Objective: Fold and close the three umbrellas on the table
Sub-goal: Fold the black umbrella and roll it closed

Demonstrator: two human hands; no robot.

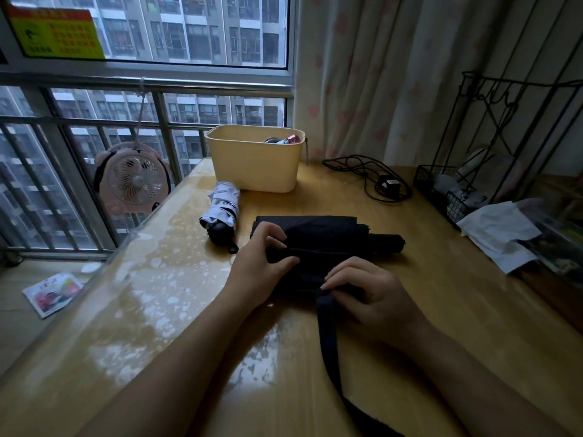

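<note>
A dark navy folding umbrella [321, 238] lies across the middle of the wooden table [441, 310], its black handle pointing right. My left hand [262, 266] pinches the folded cloth at the umbrella's left end. My right hand [369, 294] grips the cloth at the near edge, where the long closing strap [328, 342] hangs toward me. A white patterned umbrella [222, 206] lies rolled and closed to the left, black handle toward me. A pink item, possibly a third umbrella, peeks out of the cream basket [252, 162].
A black cable with adapter [375, 178] lies behind the umbrella. At the right stand a black wire rack [473, 171] and crumpled white paper [498, 234]. A pink fan [134, 178] hangs at the table's left edge by the window railing.
</note>
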